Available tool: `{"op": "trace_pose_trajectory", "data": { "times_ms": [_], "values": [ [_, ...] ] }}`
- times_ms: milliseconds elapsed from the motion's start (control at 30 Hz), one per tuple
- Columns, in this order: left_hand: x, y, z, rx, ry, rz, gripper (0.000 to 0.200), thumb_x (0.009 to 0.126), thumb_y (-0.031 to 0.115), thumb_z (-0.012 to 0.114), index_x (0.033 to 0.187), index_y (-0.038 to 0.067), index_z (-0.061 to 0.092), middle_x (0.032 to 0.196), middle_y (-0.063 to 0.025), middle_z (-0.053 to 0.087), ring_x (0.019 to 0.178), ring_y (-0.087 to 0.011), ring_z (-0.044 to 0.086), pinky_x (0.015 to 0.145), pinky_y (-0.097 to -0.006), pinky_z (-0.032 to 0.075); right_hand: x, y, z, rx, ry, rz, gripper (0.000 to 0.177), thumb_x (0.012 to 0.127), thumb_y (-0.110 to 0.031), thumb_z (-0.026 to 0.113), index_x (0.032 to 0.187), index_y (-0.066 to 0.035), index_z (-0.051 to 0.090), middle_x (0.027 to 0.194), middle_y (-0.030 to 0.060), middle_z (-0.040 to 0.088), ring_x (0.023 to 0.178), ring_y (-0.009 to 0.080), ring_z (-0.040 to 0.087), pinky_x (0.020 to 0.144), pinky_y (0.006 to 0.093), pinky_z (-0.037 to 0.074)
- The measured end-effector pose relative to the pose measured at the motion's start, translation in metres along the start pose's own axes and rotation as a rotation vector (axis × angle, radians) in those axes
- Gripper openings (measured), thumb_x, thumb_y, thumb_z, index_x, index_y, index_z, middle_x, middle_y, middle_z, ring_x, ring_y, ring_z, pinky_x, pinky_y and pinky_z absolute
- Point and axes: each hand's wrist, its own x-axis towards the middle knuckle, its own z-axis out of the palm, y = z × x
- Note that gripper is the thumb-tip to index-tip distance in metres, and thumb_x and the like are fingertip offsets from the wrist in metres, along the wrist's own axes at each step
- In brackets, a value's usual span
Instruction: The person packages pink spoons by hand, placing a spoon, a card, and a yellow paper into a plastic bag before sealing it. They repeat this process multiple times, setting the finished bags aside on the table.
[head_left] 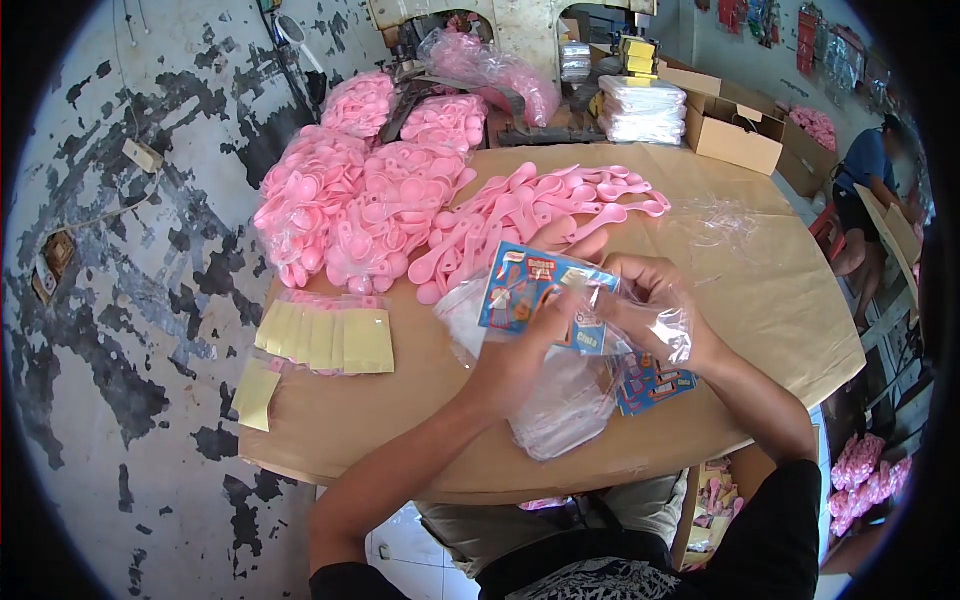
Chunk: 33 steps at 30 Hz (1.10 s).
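Note:
In my left hand (527, 348) is a blue printed header card (508, 288), gripped with the thumb across its front and the fingers behind. My right hand (645, 285), fingers curled, holds a clear plastic bag (676, 335) at the card's right end, where the film overlaps the card. Below both hands lies a pile of clear plastic bags (565, 415) on the table. More blue printed cards (655, 386) rest beside that pile, under my right wrist. Just beyond my hands spreads a loose heap of pink plastic spoons (520, 205).
Bagged pink spoons (310, 190) are heaped at the back left of the brown-covered table (760, 290). Packs with yellow cards (335, 335) lie in a row at left. White bag stacks (643, 110) and a cardboard box (735, 135) stand behind. Another person (868, 165) sits at far right.

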Motion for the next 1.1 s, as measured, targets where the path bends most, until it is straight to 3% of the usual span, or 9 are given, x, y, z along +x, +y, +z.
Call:
{"op": "trace_pose_trajectory", "data": {
  "times_ms": [133,200,333,400,700,733,867,1000,1100],
  "values": [
    [-0.004,0.008,-0.006,0.178,0.023,0.036,0.053,0.087,0.008,0.068,0.134,-0.001,0.044,0.136,-0.0167,0.049,0.121,-0.0145,0.049,0.1,-0.0325,0.042,0.008,0.01,0.008,0.121,-0.066,-0.12,0.012,0.091,-0.014,0.066,0.084,-0.005,0.062,0.076,-0.006,0.055,0.065,-0.0004,0.045,0.055,0.0191,0.035],
    [-0.002,0.018,-0.001,0.136,0.076,0.007,0.051,0.082,0.003,0.072,0.128,0.0,0.048,0.13,-0.0138,0.053,0.116,-0.0143,0.052,0.095,-0.0312,0.045,0.006,-0.009,0.007,0.127,-0.115,0.037,0.01,0.091,-0.012,0.065,0.087,-0.004,0.063,0.077,-0.0058,0.056,0.066,0.0,0.045,0.056,0.0197,0.036],
    [-0.005,0.007,-0.011,0.41,-0.093,0.15,0.055,0.081,0.002,0.072,0.127,0.002,0.043,0.131,-0.0141,0.052,0.117,-0.0175,0.052,0.099,-0.0338,0.046,0.012,0.004,0.002,-0.05,-0.17,-0.104,0.017,0.092,-0.013,0.063,0.105,-0.002,0.065,0.079,-0.0033,0.058,0.072,0.0024,0.049,0.06,0.021,0.041],
    [-0.006,0.007,-0.016,0.155,0.027,0.087,0.053,0.08,0.001,0.072,0.125,0.003,0.044,0.131,-0.0144,0.052,0.118,-0.0198,0.052,0.101,-0.0355,0.045,0.012,-0.002,-0.006,0.051,-0.262,-0.025,0.021,0.093,-0.016,0.062,0.108,-0.001,0.064,0.08,-0.0016,0.06,0.074,0.0051,0.052,0.061,0.0213,0.044],
    [0.008,0.017,-0.038,0.212,0.183,0.211,0.044,0.081,-0.006,0.068,0.118,0.006,0.047,0.123,-0.0162,0.057,0.115,-0.0265,0.057,0.097,-0.0383,0.049,0.018,-0.004,-0.053,-0.141,-0.181,-0.062,0.035,0.099,-0.036,0.051,0.096,-0.005,0.066,0.079,0.0014,0.063,0.07,0.0065,0.054,0.055,0.0231,0.043],
    [0.009,0.018,-0.041,0.184,0.209,0.22,0.044,0.081,-0.006,0.068,0.118,0.006,0.048,0.123,-0.0164,0.058,0.115,-0.0264,0.058,0.098,-0.0386,0.049,0.018,-0.004,-0.058,0.045,-0.166,-0.061,0.03,0.098,-0.029,0.055,0.09,-0.002,0.066,0.076,0.0011,0.063,0.068,0.0075,0.054,0.056,0.0235,0.042],
    [0.013,0.023,-0.043,0.076,0.246,0.205,0.043,0.082,-0.007,0.066,0.119,0.006,0.049,0.124,-0.0168,0.057,0.113,-0.0253,0.059,0.097,-0.0382,0.049,0.024,0.016,-0.076,-0.628,-0.426,0.02,0.027,0.089,-0.025,0.066,0.098,0.001,0.065,0.083,0.0062,0.066,0.073,0.0112,0.061,0.062,0.0268,0.048],
    [0.01,0.016,-0.046,0.121,0.178,0.158,0.042,0.085,-0.004,0.064,0.122,0.006,0.047,0.128,-0.0162,0.055,0.117,-0.0244,0.057,0.102,-0.0387,0.045,0.031,0.046,-0.076,-0.707,-0.476,0.159,0.021,0.089,-0.021,0.066,0.098,-0.002,0.066,0.084,0.0072,0.067,0.08,0.0141,0.064,0.071,0.0291,0.051],
    [0.008,0.016,-0.044,0.09,0.21,0.133,0.044,0.087,-0.001,0.063,0.126,0.006,0.045,0.131,-0.0157,0.053,0.121,-0.0233,0.054,0.105,-0.0382,0.042,0.032,0.036,-0.075,-0.441,-0.208,0.028,0.017,0.091,-0.015,0.064,0.1,-0.001,0.065,0.087,0.0058,0.065,0.079,0.012,0.062,0.069,0.0276,0.05]
  ]
}}
